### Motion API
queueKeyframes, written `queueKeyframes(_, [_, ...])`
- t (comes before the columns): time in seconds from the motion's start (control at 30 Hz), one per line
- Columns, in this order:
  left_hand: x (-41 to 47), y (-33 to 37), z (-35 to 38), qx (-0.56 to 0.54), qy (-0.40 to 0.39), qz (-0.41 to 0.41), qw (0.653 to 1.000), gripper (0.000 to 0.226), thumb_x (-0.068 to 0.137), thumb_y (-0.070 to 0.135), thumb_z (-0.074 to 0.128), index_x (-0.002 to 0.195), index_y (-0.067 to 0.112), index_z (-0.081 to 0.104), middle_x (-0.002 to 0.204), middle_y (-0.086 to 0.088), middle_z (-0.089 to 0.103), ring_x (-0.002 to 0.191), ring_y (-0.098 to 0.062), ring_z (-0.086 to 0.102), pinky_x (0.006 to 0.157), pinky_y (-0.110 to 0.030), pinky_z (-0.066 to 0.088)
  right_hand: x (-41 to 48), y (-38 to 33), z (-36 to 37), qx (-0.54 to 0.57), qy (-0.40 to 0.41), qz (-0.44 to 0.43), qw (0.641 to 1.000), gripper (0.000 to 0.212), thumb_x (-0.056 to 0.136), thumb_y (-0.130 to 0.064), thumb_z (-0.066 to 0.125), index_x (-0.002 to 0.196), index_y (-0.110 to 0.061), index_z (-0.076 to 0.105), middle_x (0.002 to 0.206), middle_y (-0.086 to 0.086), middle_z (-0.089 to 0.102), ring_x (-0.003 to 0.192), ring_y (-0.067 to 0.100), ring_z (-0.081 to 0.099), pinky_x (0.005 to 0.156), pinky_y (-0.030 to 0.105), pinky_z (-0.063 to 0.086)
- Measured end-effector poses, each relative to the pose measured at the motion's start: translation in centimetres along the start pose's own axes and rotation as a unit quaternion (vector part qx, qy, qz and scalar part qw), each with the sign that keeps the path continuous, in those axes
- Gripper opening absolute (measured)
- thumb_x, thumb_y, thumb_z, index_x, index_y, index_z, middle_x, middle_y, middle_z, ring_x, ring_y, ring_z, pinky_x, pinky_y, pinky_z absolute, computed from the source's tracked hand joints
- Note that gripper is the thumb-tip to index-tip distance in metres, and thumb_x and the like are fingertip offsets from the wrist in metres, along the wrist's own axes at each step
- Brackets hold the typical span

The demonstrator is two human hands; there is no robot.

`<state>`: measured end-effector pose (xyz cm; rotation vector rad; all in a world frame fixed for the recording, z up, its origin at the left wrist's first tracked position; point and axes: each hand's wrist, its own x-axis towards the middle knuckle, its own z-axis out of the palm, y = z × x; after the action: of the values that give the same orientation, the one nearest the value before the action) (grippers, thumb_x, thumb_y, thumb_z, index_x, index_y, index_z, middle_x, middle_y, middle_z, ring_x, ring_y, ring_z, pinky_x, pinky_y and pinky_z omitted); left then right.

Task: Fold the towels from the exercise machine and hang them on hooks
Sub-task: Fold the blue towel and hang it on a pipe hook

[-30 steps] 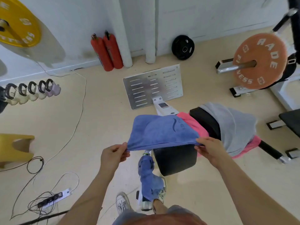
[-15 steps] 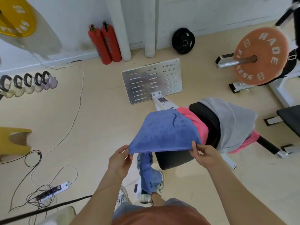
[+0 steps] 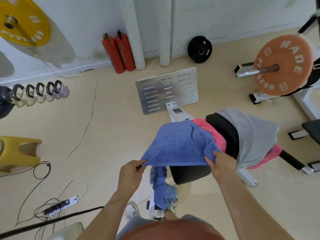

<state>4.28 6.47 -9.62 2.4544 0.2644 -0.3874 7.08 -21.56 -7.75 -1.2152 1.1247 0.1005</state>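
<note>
I hold a blue towel [image 3: 178,144] stretched flat in front of me over the black padded seat [image 3: 190,172] of the exercise machine. My left hand [image 3: 130,174] pinches its near left corner and my right hand [image 3: 220,163] grips its near right corner. Part of the blue towel hangs down between my hands toward my shoes. A pink towel [image 3: 216,134] and a grey towel [image 3: 252,135] lie draped over the machine's black pad to the right. No hooks are in view.
The machine's metal footplate [image 3: 166,89] stands ahead. Two red fire extinguishers [image 3: 119,51] lean on the wall. An orange weight plate [image 3: 282,64] on a bar is at right, a kettlebell row [image 3: 38,90] at left. Cables and a power strip [image 3: 60,205] lie on the floor at lower left.
My hands have come closer together and nearer to me, so the blue towel's near edge is shorter and the cloth bulges upward. The other towels stay put.
</note>
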Motion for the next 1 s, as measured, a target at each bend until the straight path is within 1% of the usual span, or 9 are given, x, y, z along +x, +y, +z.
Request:
queueKeyframes(0.07, [0.7,1.0,-1.0,0.054,-0.003,0.082,0.995,0.022,0.096,0.017,0.052,0.110,0.015,0.068,0.093,0.004,0.056,0.078,-0.013,0.049,0.066,-0.017,0.032,-0.9,-0.7,1.0,-0.093,0.050,-0.075,0.992,0.011,0.088,0.000,0.053,0.091,-0.009,0.058,0.080,0.008,0.051,0.084,0.027,0.050,0.065,0.031,0.046])
queueKeyframes(0.17, [1.3,4.6,-3.7,0.071,0.042,0.231,0.969,0.019,0.096,0.017,0.047,0.106,0.012,0.061,0.106,0.004,0.051,0.089,-0.012,0.048,0.077,-0.017,0.037,-2.9,-2.6,2.7,-0.334,-0.003,-0.290,0.897,0.027,0.093,-0.002,0.049,0.116,-0.006,0.062,0.099,0.009,0.063,0.089,0.021,0.055,0.079,0.022,0.045])
queueKeyframes(0.23, [1.1,7.7,-6.0,0.052,0.058,0.299,0.951,0.021,0.094,0.019,0.042,0.105,0.014,0.059,0.114,-0.001,0.057,0.095,-0.014,0.052,0.082,-0.022,0.042,-5.0,-4.7,3.4,-0.398,-0.055,-0.365,0.840,0.028,0.095,-0.005,0.048,0.116,-0.012,0.064,0.104,0.004,0.065,0.087,0.014,0.056,0.082,0.022,0.044])
queueKeyframes(0.33, [0.0,12.0,-9.2,-0.047,0.026,0.296,0.954,0.022,0.093,0.017,0.038,0.099,0.019,0.059,0.096,0.004,0.063,0.082,-0.011,0.054,0.075,-0.016,0.040,-8.4,-8.3,4.5,-0.379,-0.117,-0.429,0.811,0.026,0.091,-0.003,0.054,0.106,-0.017,0.070,0.100,0.001,0.063,0.088,0.013,0.059,0.080,0.016,0.041])
queueKeyframes(0.5, [-1.7,15.5,-12.9,-0.231,-0.041,0.235,0.943,0.026,0.092,0.008,0.057,0.087,0.031,0.066,0.084,0.013,0.069,0.080,-0.001,0.060,0.074,-0.012,0.045,-14.1,-11.6,5.4,-0.197,-0.232,-0.310,0.901,0.020,0.076,0.001,0.074,0.088,-0.015,0.071,0.080,0.004,0.073,0.071,0.013,0.071,0.066,0.018,0.056])
queueKeyframes(0.63, [-3.0,16.1,-14.6,-0.279,-0.081,0.236,0.927,0.024,0.094,0.008,0.054,0.085,0.027,0.066,0.078,0.015,0.066,0.074,-0.001,0.058,0.070,-0.011,0.044,-16.5,-12.3,5.8,-0.153,-0.283,-0.276,0.906,0.017,0.077,0.001,0.075,0.082,-0.014,0.069,0.074,0.009,0.074,0.067,0.018,0.070,0.067,0.026,0.059])
queueKeyframes(0.77, [-4.2,14.8,-16.6,-0.375,-0.261,0.251,0.854,0.017,0.087,0.011,0.055,0.083,0.021,0.068,0.074,0.010,0.065,0.067,-0.006,0.057,0.065,-0.014,0.045,-16.3,-12.1,5.9,-0.112,-0.216,-0.299,0.923,0.017,0.082,0.002,0.069,0.083,-0.015,0.065,0.071,0.006,0.068,0.067,0.014,0.068,0.064,0.024,0.059])
queueKeyframes(0.87, [-5.0,13.0,-18.1,-0.374,-0.377,0.261,0.806,0.009,0.081,0.016,0.064,0.085,0.019,0.072,0.080,0.007,0.070,0.073,-0.007,0.063,0.070,-0.017,0.047,-13.8,-12.8,5.3,0.040,-0.143,-0.206,0.967,0.022,0.087,0.004,0.062,0.083,-0.017,0.057,0.079,0.003,0.060,0.067,0.014,0.062,0.052,0.017,0.052])
queueKeyframes(1.0, [-4.6,11.1,-16.6,-0.308,-0.322,0.182,0.876,0.017,0.085,0.017,0.055,0.074,0.024,0.066,0.071,0.009,0.061,0.065,-0.012,0.050,0.061,-0.022,0.037,-10.9,-13.3,4.9,0.119,-0.078,-0.146,0.979,0.028,0.090,0.010,0.050,0.079,-0.016,0.049,0.101,0.013,0.053,0.067,0.016,0.056,0.043,0.014,0.047])
